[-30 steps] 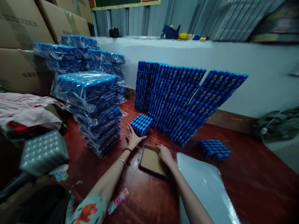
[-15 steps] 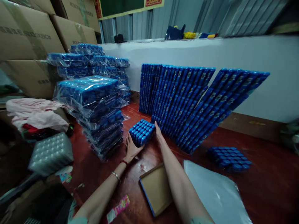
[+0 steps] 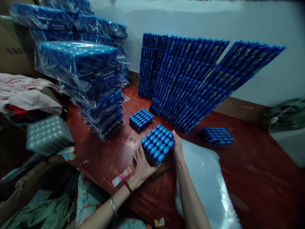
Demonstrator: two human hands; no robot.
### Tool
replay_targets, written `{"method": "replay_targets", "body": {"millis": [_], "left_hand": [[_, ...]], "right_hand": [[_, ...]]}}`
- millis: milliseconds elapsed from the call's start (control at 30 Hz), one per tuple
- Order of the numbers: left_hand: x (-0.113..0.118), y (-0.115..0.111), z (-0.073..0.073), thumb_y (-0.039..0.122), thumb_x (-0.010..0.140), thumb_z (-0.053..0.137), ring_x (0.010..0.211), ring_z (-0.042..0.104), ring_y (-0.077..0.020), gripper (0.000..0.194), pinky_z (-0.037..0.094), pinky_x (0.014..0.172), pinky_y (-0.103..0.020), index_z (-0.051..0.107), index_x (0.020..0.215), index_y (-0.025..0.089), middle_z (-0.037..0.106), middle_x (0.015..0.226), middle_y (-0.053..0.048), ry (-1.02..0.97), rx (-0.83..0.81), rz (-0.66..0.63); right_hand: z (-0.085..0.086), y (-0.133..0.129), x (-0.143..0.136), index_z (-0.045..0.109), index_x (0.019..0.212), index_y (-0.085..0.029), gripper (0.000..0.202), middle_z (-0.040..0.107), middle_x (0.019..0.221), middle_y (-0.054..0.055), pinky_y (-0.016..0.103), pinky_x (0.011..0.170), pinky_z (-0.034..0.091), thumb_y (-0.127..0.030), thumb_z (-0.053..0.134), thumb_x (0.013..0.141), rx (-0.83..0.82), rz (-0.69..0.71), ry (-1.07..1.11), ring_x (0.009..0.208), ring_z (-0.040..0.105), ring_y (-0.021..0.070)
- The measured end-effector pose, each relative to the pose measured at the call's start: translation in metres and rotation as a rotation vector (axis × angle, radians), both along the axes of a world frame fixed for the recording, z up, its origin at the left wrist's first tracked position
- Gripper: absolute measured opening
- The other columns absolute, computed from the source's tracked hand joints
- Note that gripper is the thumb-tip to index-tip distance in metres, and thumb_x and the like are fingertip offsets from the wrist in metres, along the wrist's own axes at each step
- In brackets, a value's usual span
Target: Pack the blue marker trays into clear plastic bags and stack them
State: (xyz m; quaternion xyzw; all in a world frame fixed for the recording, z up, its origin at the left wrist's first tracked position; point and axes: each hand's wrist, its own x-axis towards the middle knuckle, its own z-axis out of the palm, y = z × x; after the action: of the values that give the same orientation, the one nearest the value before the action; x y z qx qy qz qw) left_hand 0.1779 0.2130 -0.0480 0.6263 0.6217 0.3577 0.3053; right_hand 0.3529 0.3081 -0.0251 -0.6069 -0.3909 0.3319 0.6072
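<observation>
Between my hands is a block of blue bottles (image 3: 157, 143), their rounded blue tops facing up in tight rows. My left hand (image 3: 144, 163) presses its near left side, fingers curved round the corner. On its right side, my right hand (image 3: 178, 148) grips with the thumb near the top edge. Part of a brown cardboard tray (image 3: 163, 168) shows beneath the block; whether the block touches it I cannot tell. Just beyond, a second block of blue bottles (image 3: 141, 120) sits on the red table (image 3: 114, 156).
Film-wrapped blue packs (image 3: 95, 92) stand stacked at left. Tall rows of blue bottles (image 3: 183, 79) lean by the white wall (image 3: 190, 22). Another blue block (image 3: 218, 136) lies right. Clear plastic bags (image 3: 202, 171) lie by my right arm; a grey bottle block (image 3: 49, 135) sits far left.
My hands have come nearer and to the right with a block of bottles, now over the cardboard tray. Another block stays near the wrapped stack. The view has tilted down.
</observation>
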Motion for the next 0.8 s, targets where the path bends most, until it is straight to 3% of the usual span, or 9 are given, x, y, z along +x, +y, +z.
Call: {"method": "replay_targets", "body": {"millis": [100,200,267,333,500,633,733,800], "left_hand": [[-0.007,-0.026,-0.020,0.059,0.055,0.075,0.142,0.010,-0.0415,0.132,-0.003,0.115,-0.059,-0.008,0.149,0.018,0.018,0.154,-0.021,0.053,-0.048,-0.083],[-0.023,-0.033,-0.027,0.057,0.049,0.080,0.143,0.000,-0.0416,0.139,-0.004,0.112,-0.063,-0.009,0.149,0.018,0.008,0.156,-0.022,0.091,-0.069,-0.194],[-0.035,-0.032,-0.022,0.054,0.052,0.081,0.143,0.004,-0.0396,0.139,-0.001,0.111,-0.065,-0.013,0.148,0.019,0.009,0.156,-0.023,0.062,-0.063,-0.274],[-0.044,-0.031,-0.013,0.052,0.061,0.077,0.143,0.015,-0.0358,0.126,0.004,0.111,-0.064,-0.011,0.148,0.023,0.018,0.154,-0.020,-0.001,-0.065,-0.288],[-0.044,-0.038,0.000,0.050,0.079,0.060,0.137,0.032,-0.0313,0.075,0.014,0.113,-0.058,0.028,0.139,0.019,0.040,0.143,-0.016,0.020,0.007,-0.219],[-0.039,-0.044,0.001,0.045,0.086,0.048,0.117,0.049,-0.0263,0.045,0.032,0.105,-0.051,0.045,0.121,0.016,0.054,0.121,-0.013,-0.004,0.063,-0.156],[-0.046,-0.046,0.011,0.046,0.088,0.045,0.106,0.054,-0.0246,0.035,0.033,0.104,-0.051,0.053,0.106,0.017,0.060,0.108,-0.010,0.013,0.052,-0.243],[-0.055,-0.043,0.021,0.047,0.091,0.038,0.095,0.058,-0.0229,0.036,0.038,0.100,-0.048,0.058,0.093,0.017,0.064,0.097,-0.007,-0.011,-0.016,-0.353]], "right_hand": [[-0.019,-0.051,0.005,0.068,0.078,-0.014,0.052,0.067,0.074,0.003,0.033,0.077,0.045,-0.064,0.052,0.075,-0.048,-0.083,-0.108,0.078,0.059,0.0199],[-0.027,-0.077,0.000,0.069,0.082,-0.016,0.053,0.070,0.088,0.007,0.035,0.086,0.042,-0.065,0.051,0.072,-0.061,-0.150,-0.155,0.091,0.058,0.0229],[-0.027,-0.083,-0.003,0.069,0.084,-0.016,0.055,0.070,0.091,0.008,0.035,0.085,0.042,-0.065,0.050,0.071,-0.069,-0.170,-0.177,0.091,0.058,0.0236],[-0.022,-0.084,-0.005,0.068,0.083,-0.015,0.054,0.069,0.085,0.008,0.034,0.080,0.043,-0.064,0.048,0.073,-0.077,-0.169,-0.204,0.083,0.059,0.0227],[-0.006,-0.091,-0.013,0.066,0.077,-0.016,0.042,0.065,0.074,0.004,0.031,0.072,0.039,-0.055,0.049,0.077,-0.074,-0.145,-0.331,0.072,0.055,0.0193],[0.002,-0.100,-0.016,0.061,0.063,-0.019,0.036,0.059,0.060,0.001,0.030,0.069,0.036,-0.050,0.051,0.078,-0.099,-0.128,-0.402,0.061,0.049,0.0167],[0.002,-0.106,-0.012,0.062,0.062,-0.019,0.036,0.060,0.060,0.001,0.030,0.070,0.039,-0.051,0.056,0.076,-0.095,-0.084,-0.381,0.062,0.052,0.0168],[-0.005,-0.113,-0.010,0.066,0.076,-0.017,0.042,0.067,0.074,0.003,0.030,0.074,0.043,-0.055,0.049,0.080,-0.081,-0.082,-0.332,0.072,0.059,0.0187]]}}
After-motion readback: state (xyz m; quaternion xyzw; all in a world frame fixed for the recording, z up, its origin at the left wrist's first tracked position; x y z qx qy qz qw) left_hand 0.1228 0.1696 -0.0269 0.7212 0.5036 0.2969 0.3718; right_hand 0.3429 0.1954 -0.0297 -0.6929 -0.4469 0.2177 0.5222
